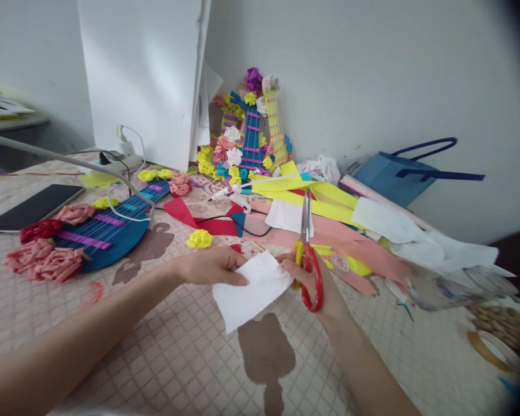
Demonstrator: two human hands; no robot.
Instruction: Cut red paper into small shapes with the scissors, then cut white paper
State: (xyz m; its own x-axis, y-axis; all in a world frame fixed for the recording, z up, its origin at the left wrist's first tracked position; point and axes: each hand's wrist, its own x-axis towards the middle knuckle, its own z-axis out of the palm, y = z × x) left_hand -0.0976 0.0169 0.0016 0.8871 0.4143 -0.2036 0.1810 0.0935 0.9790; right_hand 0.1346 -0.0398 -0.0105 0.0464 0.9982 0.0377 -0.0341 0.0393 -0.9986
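Note:
My left hand (208,267) pinches the upper left edge of a white paper sheet (251,292) just above the table. My right hand (305,280) is closed through the red and yellow handles of a pair of scissors (308,254), whose blades point up and away and look closed. The right thumb also touches the paper's right edge. Behind the scissors lie pink, yellow and white paper scraps (329,222). A small yellow paper flower (199,238) sits a little beyond my left hand.
A blue paper guitar with pink flowers (91,231) lies at left beside a dark tablet (30,207). A glue gun (231,193) with its cable, standing paper guitars (251,133) and a white board (143,75) are behind. A blue bag (394,170) and tape roll (489,346) sit at right.

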